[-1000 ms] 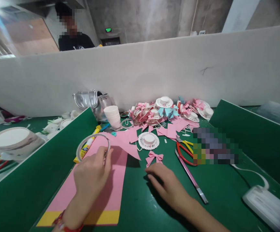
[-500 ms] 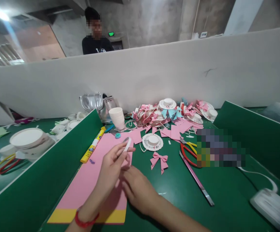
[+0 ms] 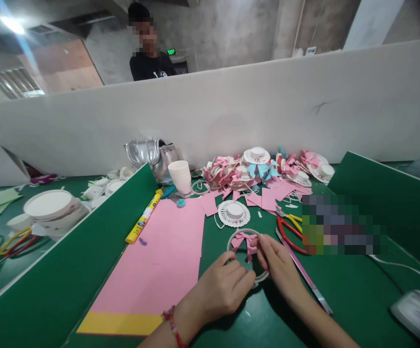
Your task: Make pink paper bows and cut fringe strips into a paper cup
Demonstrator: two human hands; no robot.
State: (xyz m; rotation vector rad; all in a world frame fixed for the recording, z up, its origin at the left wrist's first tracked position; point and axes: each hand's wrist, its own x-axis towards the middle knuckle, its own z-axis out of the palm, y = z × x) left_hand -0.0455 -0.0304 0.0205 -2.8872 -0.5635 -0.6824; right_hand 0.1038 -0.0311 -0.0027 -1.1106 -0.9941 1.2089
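Note:
A thin white ring, which looks like a narrow roll of tape (image 3: 233,238), is held between both hands above the table. My left hand (image 3: 224,282), with a red beaded bracelet at the wrist, is closed round its lower left side. On its right side the fingers of my right hand (image 3: 278,261) pinch the rim. Behind the ring lies a pink paper bow (image 3: 245,240), partly covered by the ring and my fingers. Just beyond that sits a small white paper hat (image 3: 234,212) with a slitted brim and a cord loop.
Pink sheets (image 3: 155,270) lie at left beside a yellow tube (image 3: 143,217). Stacked paper cups (image 3: 180,176) and a heap of decorated hats (image 3: 228,174) stand at the back. Scissors (image 3: 289,234) and a pink-handled knife or tweezers-like tool (image 3: 311,280) lie right. Green dividers (image 3: 387,203) flank the table.
Both hands have moved right, from over the pink sheets to in front of the bow. The ring, earlier edge-on at my left fingers, now faces me and is gripped by both hands.

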